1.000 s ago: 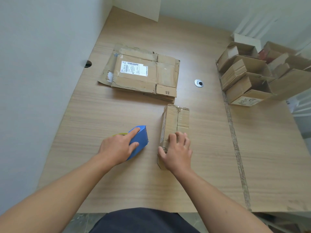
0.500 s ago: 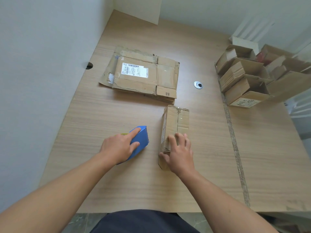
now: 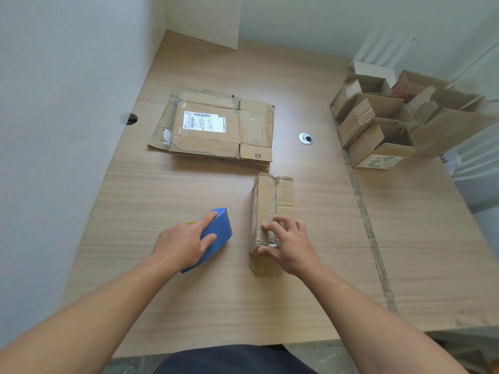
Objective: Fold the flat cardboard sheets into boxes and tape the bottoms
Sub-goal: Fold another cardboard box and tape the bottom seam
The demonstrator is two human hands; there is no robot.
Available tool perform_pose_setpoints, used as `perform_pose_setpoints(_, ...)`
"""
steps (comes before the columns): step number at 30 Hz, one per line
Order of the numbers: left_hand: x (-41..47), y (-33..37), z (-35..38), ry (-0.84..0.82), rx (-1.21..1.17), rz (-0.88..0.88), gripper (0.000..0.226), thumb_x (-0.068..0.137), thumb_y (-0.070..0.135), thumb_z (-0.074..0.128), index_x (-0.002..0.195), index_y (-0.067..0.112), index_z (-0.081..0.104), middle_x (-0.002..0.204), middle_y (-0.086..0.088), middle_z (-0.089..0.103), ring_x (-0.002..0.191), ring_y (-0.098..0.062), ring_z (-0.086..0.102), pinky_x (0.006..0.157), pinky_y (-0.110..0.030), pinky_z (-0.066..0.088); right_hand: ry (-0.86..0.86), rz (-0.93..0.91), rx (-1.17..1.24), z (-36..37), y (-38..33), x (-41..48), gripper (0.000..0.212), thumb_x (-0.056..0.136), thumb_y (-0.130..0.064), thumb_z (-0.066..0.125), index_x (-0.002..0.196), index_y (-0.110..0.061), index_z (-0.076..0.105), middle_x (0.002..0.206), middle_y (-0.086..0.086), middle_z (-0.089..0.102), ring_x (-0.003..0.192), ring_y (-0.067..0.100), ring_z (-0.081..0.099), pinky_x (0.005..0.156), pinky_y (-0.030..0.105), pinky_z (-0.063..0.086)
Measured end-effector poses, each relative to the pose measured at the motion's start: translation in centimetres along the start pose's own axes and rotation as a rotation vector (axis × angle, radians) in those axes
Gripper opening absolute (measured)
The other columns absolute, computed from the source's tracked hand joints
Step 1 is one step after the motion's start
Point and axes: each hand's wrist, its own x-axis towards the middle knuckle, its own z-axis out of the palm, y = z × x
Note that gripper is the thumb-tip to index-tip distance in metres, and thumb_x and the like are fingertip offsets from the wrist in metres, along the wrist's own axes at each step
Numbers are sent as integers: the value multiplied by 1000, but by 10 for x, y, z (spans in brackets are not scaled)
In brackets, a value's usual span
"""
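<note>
A small folded cardboard box (image 3: 272, 195) lies on the wooden table (image 3: 162, 190), with clear tape along its top seam. My right hand (image 3: 290, 245) rests on the box's near end, fingers spread on the top and thumb at the near edge, pressing the tape. To its left, my left hand (image 3: 181, 242) grips a blue tape dispenser (image 3: 217, 236) that sits on the table, index finger stretched along its top. A stack of flat cardboard sheets (image 3: 216, 128), the top one bearing a white label, lies farther back.
Several open folded boxes (image 3: 378, 122) are piled at the right on a second table. A metal grommet (image 3: 305, 138) sits between the stack and that pile. A wall runs along the left, with a cable hole (image 3: 131, 119) at the table's edge.
My right hand has slid a little toward me on the box's near end, fingers spreading. My left hand stays on the blue dispenser.
</note>
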Motion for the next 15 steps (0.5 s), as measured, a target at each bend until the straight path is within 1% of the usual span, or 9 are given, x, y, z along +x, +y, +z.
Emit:
perform_pose_setpoints(3, -1, 2, -1, 14, -6, 0, 52, 100, 53, 34, 149, 51, 15, 105, 3, 64, 89, -24, 59, 68, -32, 44, 68, -41, -94, 12, -2, -2, 52, 91, -47, 64, 138, -32, 49, 150, -1, 35, 127, 26, 28, 94, 42, 47)
perform_pose_setpoints(4, -1, 2, -1, 15, -6, 1, 52, 101, 53, 34, 149, 51, 15, 104, 3, 64, 86, -23, 57, 68, -32, 44, 90, -59, -121, 16, -2, -4, 50, 91, -43, 65, 137, -29, 50, 149, 2, 38, 124, 29, 32, 89, 43, 49)
perform_pose_setpoints(7, -3, 2, 0, 9, 1, 0, 52, 101, 53, 34, 149, 52, 14, 106, 4, 64, 86, -23, 57, 68, -32, 45, 135, -131, -163, 22, 2, -5, 45, 83, -33, 76, 123, -22, 57, 136, 9, 50, 107, 36, 47, 67, 46, 56)
perform_pose_setpoints(9, -4, 2, 0, 4, 6, -2, 52, 101, 53, 34, 149, 52, 14, 107, 4, 64, 83, -21, 52, 67, -31, 43, 154, -155, -178, 22, 5, -5, 48, 76, -30, 82, 116, -20, 57, 129, 11, 54, 98, 37, 51, 57, 45, 55)
perform_pose_setpoints(11, -5, 2, 0, 13, 6, 0, 52, 101, 53, 34, 150, 51, 15, 108, 6, 63, 82, -19, 49, 66, -31, 42, 169, -185, -179, 22, 8, -5, 52, 72, -28, 85, 116, -20, 56, 127, 11, 54, 95, 36, 51, 53, 44, 55)
perform_pose_setpoints(15, -6, 1, 2, 35, -7, -7, 53, 101, 53, 33, 151, 51, 14, 108, 7, 64, 92, -20, 60, 67, -31, 44, 146, -264, -114, 20, 20, -7, 46, 77, -22, 81, 114, -23, 54, 127, 6, 48, 94, 34, 47, 53, 47, 55)
